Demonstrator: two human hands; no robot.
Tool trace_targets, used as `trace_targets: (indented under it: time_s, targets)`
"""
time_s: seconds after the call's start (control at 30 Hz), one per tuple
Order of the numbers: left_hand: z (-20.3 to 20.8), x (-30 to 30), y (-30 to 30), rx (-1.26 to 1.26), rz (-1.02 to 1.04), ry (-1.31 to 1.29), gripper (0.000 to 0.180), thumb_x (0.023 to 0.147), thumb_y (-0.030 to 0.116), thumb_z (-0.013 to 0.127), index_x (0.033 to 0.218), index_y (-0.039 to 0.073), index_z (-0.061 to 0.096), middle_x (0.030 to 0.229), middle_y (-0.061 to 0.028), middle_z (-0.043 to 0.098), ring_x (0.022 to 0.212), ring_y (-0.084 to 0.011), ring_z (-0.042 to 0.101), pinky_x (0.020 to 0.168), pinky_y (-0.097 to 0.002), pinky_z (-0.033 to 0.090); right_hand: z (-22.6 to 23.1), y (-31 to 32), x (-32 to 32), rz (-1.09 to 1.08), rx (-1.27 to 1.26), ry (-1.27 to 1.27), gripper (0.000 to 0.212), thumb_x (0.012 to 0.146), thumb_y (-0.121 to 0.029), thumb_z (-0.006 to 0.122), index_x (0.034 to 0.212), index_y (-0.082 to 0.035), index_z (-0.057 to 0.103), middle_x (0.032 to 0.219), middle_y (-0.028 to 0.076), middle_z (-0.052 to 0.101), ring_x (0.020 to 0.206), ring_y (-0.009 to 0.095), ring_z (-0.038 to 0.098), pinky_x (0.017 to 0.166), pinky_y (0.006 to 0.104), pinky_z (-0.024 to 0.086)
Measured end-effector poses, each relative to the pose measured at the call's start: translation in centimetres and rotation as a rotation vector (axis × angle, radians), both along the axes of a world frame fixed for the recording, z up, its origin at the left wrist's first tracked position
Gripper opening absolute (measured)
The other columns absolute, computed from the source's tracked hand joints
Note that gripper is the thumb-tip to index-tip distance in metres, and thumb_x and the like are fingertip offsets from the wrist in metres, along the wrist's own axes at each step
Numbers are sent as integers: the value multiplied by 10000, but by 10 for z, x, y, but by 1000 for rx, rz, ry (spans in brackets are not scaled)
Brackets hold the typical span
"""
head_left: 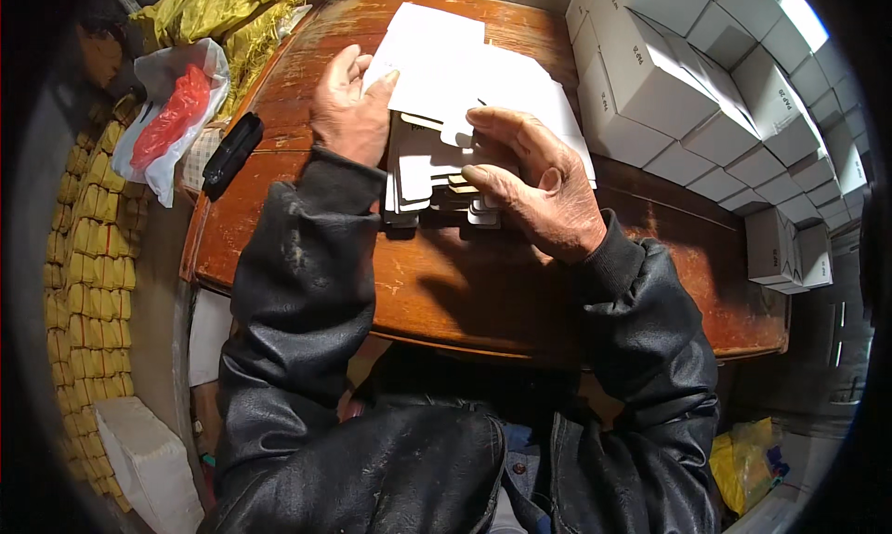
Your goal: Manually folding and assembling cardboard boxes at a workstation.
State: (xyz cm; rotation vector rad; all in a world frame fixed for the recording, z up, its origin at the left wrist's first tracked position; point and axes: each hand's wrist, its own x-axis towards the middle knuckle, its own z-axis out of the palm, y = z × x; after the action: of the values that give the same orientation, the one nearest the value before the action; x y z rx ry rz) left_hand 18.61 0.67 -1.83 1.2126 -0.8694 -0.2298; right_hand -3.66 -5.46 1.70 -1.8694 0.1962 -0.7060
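Observation:
A stack of flat white carton blanks (pixel 530 83) with cut tabs lies on the brown wooden table (pixel 446 288). My left hand (pixel 351 111) grips the left edge of the top white carton blank (pixel 432 55), its thumb over the face and fingers behind the edge. At the near right side of the stack is my right hand (pixel 548 185), thumb and forefinger apart. The forefinger's tip is by a tab (pixel 457 128) of a blank; whether it touches is unclear. Below, the near ends of several blanks (pixel 413 176) show uneven, shadowed edges.
White folded boxes (pixel 664 79) are piled along the right side of the table. A black case (pixel 232 153) lies at the left edge. Beyond it are a plastic bag with red plastic (pixel 172 116) and yellow sacking (pixel 223 18). Yellow bundles (pixel 98 255) are stacked at far left.

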Motion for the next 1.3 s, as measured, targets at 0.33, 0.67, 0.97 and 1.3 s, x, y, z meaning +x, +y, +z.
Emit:
trace_targets:
  time_s: [0.33, 0.67, 0.97, 1.3]
  targets:
    - [33, 7, 22, -71, -49, 303, 455, 828, -109, 628, 1264, -115, 499, 1156, -184, 602, 1026, -201, 618, 911, -279, 522, 8, -14, -20, -494, -336, -218, 340, 847, -58, 680, 1161, 34, 586, 1122, 175, 621, 1042, 251, 630, 923, 357, 514]
    - [33, 24, 33, -191, -252, 321, 377, 855, -79, 626, 1227, -49, 575, 1159, -122, 632, 1041, -173, 614, 945, -276, 494, 15, -12, -25, -439, -11, -145, 484, 943, -138, 600, 1331, 82, 412, 1203, 218, 563, 1110, 254, 582, 917, 343, 505]
    - [36, 17, 27, -288, -374, 388, 396, 845, -73, 652, 1233, -19, 586, 1165, -123, 647, 1039, -185, 629, 954, -310, 504, 38, -12, -42, -450, 83, -317, 512, 936, -120, 616, 1353, 56, 375, 1228, 190, 523, 1088, 221, 580, 900, 319, 522]
    - [43, -22, 26, 97, -305, -41, 350, 934, 116, 580, 1260, -4, 539, 1086, -69, 629, 994, -143, 590, 854, -299, 485, 30, -14, -42, -368, -29, -344, 453, 992, -101, 488, 1396, 34, 333, 1269, 208, 549, 1193, 247, 530, 1002, 354, 441]
